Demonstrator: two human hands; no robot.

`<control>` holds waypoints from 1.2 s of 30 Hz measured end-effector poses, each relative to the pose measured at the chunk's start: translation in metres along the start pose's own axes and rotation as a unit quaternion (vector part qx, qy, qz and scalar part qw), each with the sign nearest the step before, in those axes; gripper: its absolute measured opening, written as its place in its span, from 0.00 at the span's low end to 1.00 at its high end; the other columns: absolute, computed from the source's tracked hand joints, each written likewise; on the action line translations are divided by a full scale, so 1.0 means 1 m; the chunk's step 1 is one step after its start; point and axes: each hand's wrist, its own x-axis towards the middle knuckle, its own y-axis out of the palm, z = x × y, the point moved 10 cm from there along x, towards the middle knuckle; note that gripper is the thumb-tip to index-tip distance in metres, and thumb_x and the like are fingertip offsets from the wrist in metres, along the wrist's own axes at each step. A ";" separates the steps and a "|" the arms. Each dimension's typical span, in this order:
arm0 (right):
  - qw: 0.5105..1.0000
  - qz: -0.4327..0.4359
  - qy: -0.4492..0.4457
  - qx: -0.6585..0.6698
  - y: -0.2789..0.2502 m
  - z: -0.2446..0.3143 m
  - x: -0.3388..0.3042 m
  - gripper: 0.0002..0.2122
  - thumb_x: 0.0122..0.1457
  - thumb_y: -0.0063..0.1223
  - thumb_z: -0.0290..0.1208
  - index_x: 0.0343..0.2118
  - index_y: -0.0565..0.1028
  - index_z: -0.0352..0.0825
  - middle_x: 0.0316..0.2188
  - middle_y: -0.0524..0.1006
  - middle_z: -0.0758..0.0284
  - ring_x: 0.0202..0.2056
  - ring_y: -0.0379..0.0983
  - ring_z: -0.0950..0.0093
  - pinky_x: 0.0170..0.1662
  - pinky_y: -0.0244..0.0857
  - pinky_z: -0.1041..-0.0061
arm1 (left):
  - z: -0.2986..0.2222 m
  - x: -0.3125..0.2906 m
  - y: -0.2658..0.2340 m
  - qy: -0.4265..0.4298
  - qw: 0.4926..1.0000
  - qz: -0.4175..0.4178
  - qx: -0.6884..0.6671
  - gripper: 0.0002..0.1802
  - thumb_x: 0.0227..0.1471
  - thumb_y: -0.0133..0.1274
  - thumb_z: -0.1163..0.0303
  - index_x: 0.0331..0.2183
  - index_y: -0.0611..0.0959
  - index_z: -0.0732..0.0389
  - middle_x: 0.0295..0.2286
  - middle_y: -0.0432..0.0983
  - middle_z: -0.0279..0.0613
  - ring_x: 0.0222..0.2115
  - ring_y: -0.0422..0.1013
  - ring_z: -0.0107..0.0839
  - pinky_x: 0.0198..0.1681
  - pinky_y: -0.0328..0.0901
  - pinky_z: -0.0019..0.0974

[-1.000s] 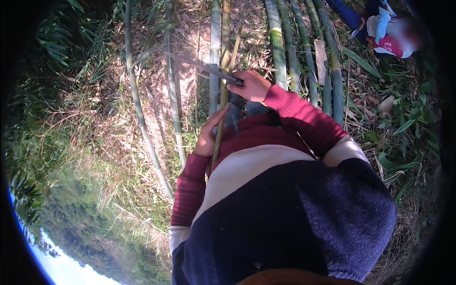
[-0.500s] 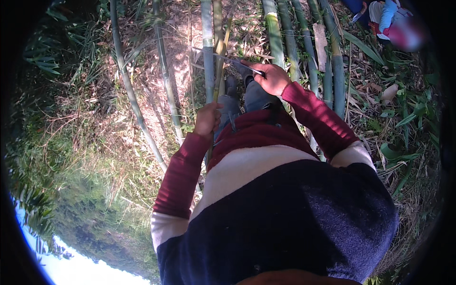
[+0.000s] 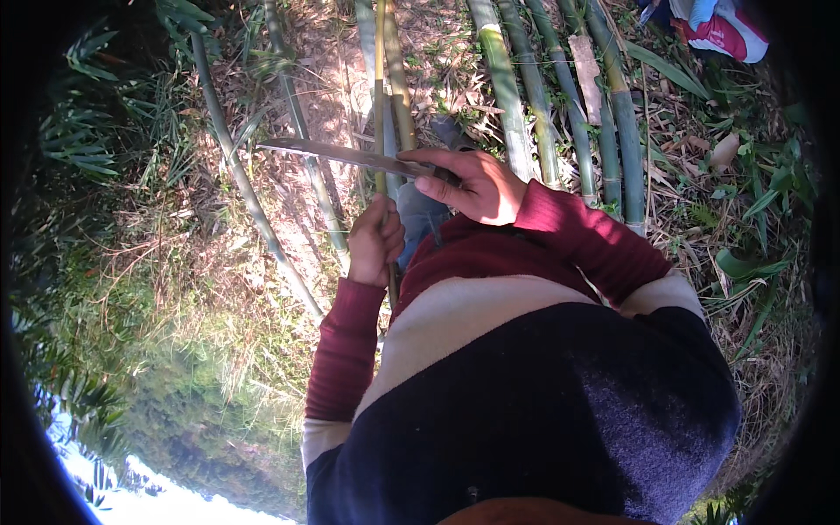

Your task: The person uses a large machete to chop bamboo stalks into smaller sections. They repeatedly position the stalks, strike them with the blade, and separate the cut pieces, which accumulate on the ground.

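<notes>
Curled tight around a thin cane (image 3: 380,52), the left hand (image 3: 374,243) rests in front of the waist; the right hand (image 3: 479,185) clasps the handle of a long knife (image 3: 337,155), forefinger stretched toward the blade. From my remote seat I see the cane run from the left fist to the top edge, yellowish high up, darker lower down. The blade crosses over it just above that fist; whether they touch, I cannot tell. I judge the work unfinished: the cane looks whole wherever it shows, though the stretch under the blade is hidden from me.

Close by, a thicker pole (image 3: 400,79) runs beside the cane and, with the wearer's leg (image 3: 420,210), crowds the blade. Farther left, a slim pole (image 3: 327,206) passes behind the blade in my view. To the right I see green bamboo (image 3: 499,79), a dry husk (image 3: 584,79) and, at the top corner, another person's sleeve (image 3: 703,10).
</notes>
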 end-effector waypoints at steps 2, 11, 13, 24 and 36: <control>0.999 0.018 0.017 -0.020 0.006 0.001 -0.003 0.22 0.66 0.46 0.50 0.54 0.69 0.37 0.25 0.77 0.59 0.28 0.77 0.65 0.31 0.67 0.67 | -0.006 0.000 0.004 0.009 0.999 0.027 -0.036 0.16 0.67 0.38 0.54 0.34 0.70 0.56 0.15 0.51 0.23 0.11 0.46 0.16 0.11 0.41 0.24; 0.979 0.051 0.052 -0.192 0.028 -0.035 -0.009 0.26 0.59 0.52 0.56 0.46 0.67 0.37 0.26 0.76 0.59 0.29 0.76 0.58 0.33 0.69 0.60 | 0.042 0.030 0.006 -0.035 0.952 0.174 -0.249 0.21 0.63 0.44 0.53 0.44 0.74 0.61 0.15 0.54 0.25 0.11 0.49 0.16 0.09 0.47 0.20; 0.976 0.045 0.067 -0.201 0.034 -0.054 -0.018 0.26 0.58 0.53 0.58 0.44 0.67 0.37 0.27 0.77 0.59 0.29 0.76 0.58 0.33 0.69 0.59 | 0.065 0.034 0.010 -0.065 0.932 0.190 -0.303 0.21 0.63 0.44 0.53 0.44 0.74 0.62 0.15 0.54 0.25 0.11 0.50 0.16 0.09 0.48 0.20; 0.931 0.209 0.182 -0.236 0.083 -0.116 -0.049 0.29 0.58 0.49 0.61 0.47 0.66 0.36 0.27 0.77 0.55 0.29 0.76 0.56 0.32 0.67 0.58 | 0.167 0.039 -0.018 -0.188 0.926 0.084 -0.318 0.21 0.65 0.35 0.52 0.32 0.72 0.59 0.14 0.52 0.24 0.09 0.47 0.16 0.08 0.46 0.21; 0.934 0.225 0.172 -0.216 0.096 -0.101 -0.041 0.39 0.52 0.54 0.65 0.50 0.63 0.30 0.23 0.76 0.55 0.26 0.77 0.55 0.30 0.70 0.61 | 0.167 0.020 -0.047 -0.099 0.993 -0.037 -0.059 0.22 0.63 0.38 0.49 0.33 0.76 0.57 0.16 0.62 0.26 0.09 0.54 0.17 0.09 0.44 0.25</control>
